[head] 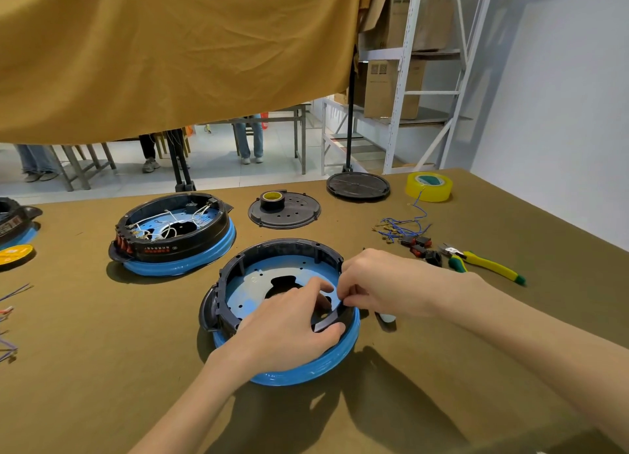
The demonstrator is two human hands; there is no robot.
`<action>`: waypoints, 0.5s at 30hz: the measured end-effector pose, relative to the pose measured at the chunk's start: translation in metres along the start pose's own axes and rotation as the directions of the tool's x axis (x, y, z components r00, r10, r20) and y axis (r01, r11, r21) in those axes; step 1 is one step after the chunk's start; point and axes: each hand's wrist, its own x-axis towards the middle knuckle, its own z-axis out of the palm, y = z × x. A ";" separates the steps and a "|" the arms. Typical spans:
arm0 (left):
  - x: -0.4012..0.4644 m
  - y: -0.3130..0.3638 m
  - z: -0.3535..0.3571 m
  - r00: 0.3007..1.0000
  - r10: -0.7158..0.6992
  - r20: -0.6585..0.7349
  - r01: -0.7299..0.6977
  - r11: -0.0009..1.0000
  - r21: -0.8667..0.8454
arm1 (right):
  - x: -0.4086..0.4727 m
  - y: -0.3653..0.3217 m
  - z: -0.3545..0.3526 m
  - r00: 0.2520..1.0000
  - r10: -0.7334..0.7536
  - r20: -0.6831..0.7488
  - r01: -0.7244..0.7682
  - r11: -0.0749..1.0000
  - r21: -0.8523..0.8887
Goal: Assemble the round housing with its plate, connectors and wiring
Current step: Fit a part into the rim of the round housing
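The round housing (272, 259) is lying open side up on the table (102, 368), a black ring wall sitting in a blue base rim. Its blue plate (252, 283), dotted with small holes around a dark central cutout, is lying flat inside. Blue wiring (403, 227) with red-and-black connectors (420, 244) is lying loose, well apart to the right.

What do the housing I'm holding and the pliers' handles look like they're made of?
Housing: apparently matte black moulded plastic, given its ribbed wall; its glossy blue rim looks film-wrapped, though that is uncertain. Pliers' handles: yellow-green, probably rubbery plastic grips.
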 end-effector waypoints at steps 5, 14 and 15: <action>0.000 0.000 0.000 1.000 0.000 -0.003 0.000 1.000 0.008 | -0.006 -0.001 0.002 0.999 -0.019 -0.030 0.020 0.999 0.028; -0.002 0.001 0.000 1.000 0.009 -0.014 -0.008 1.000 0.026 | -0.021 0.007 0.009 0.991 -0.010 -0.133 0.034 0.983 0.183; -0.002 0.001 0.000 1.000 0.010 -0.015 -0.009 1.000 0.026 | -0.021 0.007 0.010 0.989 -0.016 -0.145 0.042 0.983 0.181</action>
